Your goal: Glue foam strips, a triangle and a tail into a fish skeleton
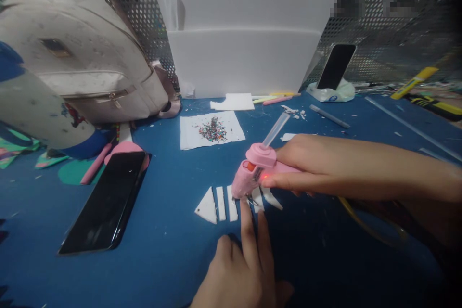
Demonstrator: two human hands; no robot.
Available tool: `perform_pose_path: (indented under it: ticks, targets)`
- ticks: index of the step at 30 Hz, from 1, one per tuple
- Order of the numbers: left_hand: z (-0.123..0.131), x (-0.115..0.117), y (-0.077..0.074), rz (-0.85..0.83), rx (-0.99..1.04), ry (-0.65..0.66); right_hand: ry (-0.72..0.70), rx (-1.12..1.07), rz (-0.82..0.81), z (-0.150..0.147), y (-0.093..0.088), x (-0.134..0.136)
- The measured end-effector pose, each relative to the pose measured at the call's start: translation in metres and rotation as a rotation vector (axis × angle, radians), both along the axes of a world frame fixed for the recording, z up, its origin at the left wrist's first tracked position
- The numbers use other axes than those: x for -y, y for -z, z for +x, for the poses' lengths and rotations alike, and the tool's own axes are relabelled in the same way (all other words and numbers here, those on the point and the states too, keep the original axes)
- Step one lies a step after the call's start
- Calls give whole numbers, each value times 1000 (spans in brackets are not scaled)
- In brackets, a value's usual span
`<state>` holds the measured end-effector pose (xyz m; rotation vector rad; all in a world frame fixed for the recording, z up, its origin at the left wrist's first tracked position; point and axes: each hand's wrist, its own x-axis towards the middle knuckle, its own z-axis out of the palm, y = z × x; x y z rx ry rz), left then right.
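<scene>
My right hand (306, 166) comes in from the right and grips a pink glue gun (252, 173), its nozzle pointing down at small white cut pieces (220, 204) on the blue table (162, 260). A clear glue stick (276, 129) juts from the gun's back. My left hand (241, 264) reaches up from the bottom edge, with two fingers stretched flat and their tips pressing on a white piece (257, 200) just under the nozzle. A white triangle (207, 207) and two narrow strips lie just left of the nozzle.
A black phone (104, 204) lies flat at the left beside a white backpack (72, 53). White paper with a glitter pile (212, 130) sits in the middle. White foam boards (241, 43) lean against the mesh wall. Another phone (335, 66) is propped at the back right, near pens.
</scene>
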<state>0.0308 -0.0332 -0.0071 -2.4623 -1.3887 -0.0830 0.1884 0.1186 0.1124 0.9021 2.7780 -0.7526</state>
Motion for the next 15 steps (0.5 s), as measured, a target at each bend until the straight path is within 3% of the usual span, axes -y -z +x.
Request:
perform_pose_path:
  ticks: [4, 15]
  targets:
    - [0, 0, 2, 7, -6, -1, -36, -12, -77, -1, -1, 0]
    - [1, 0, 2, -2, 17, -19, -39, -12, -9, -5, 2, 4]
